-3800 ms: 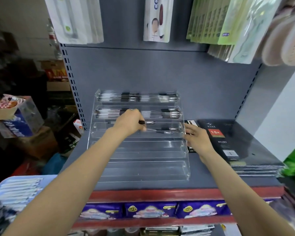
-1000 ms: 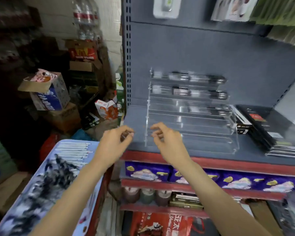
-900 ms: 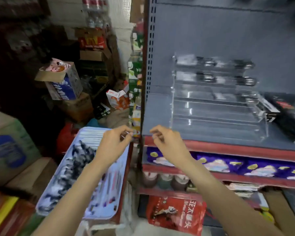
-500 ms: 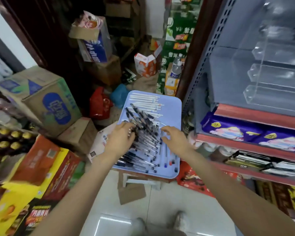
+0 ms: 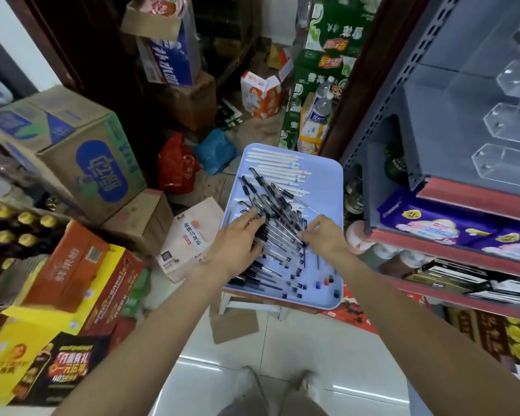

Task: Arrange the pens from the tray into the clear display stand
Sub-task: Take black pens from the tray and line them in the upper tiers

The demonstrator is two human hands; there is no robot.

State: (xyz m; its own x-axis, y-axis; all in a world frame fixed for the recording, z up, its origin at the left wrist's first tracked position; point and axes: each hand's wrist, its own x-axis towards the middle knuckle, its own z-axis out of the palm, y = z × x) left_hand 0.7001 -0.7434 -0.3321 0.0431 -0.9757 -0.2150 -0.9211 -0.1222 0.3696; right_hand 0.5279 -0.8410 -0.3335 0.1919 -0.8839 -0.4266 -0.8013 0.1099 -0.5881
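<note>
Tray (image 5: pixel 332 187): one, pale blue, rectangular, set on a low stool beside the shelf unit (image 5: pixel 451 205); its far right corner lies near the unit's upright.

Black pens (image 5: pixel 278 211): a loose heap, clear barrels with black caps, too many and too overlapped to count. The heap runs from the tray's centre toward its near left corner, most pens lying on a slant.

White pens (image 5: pixel 278 165): a row of about nine, lying parallel across the far end of the tray, beyond the heap and apart from both hands.

Loose caps (image 5: pixel 320 285): about a dozen small pieces scattered along the near edge, mostly black, with one blue and one red visible.

Left hand (image 5: pixel 237 238): at the tray's left edge, palm down, fingers extended and laid flat on the black heap, touching the pens. No pen is visibly gripped.

Right hand (image 5: pixel 323 234): over the tray's middle, toward the right of the heap, fingers curled with tips meeting on the black pens there; whether it pinches one pen or several cannot be told.

Stand (image 5: pixel 511 127): one, clear, on the unit's grey shelf at upper right, well apart from the tray. Three stepped tiers show, cut off by the frame edge; no pens are visible in that part.
</note>
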